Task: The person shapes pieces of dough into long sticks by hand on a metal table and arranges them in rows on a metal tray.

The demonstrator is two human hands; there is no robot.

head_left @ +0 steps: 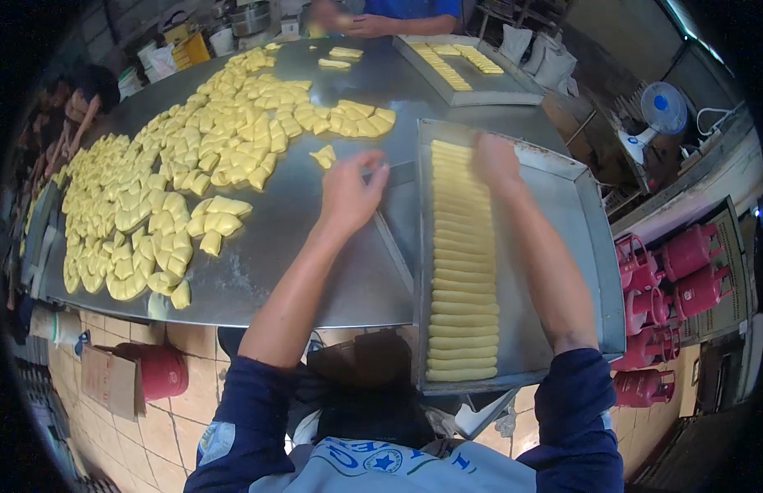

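Observation:
A shallow metal tray (554,153) lies at an angle on the right side of the metal table. Down its left part runs a long row of thin yellow dough sticks (464,283), laid side by side. My right hand (497,164) is at the far end of this row, its fingers smeared by motion. Just left of the tray, over the table, my left hand (351,191) has its fingers curled in toward the thumb. What it holds, if anything, I cannot make out. A small loose dough piece (324,156) lies beside that hand.
Many cut yellow dough pieces (176,164) spread over the left of the metal table (291,279). Across the table, a person in blue (410,10) works near a second tray (525,94) of dough sticks. Red gas cylinders (686,255) and a fan (663,107) stand at right.

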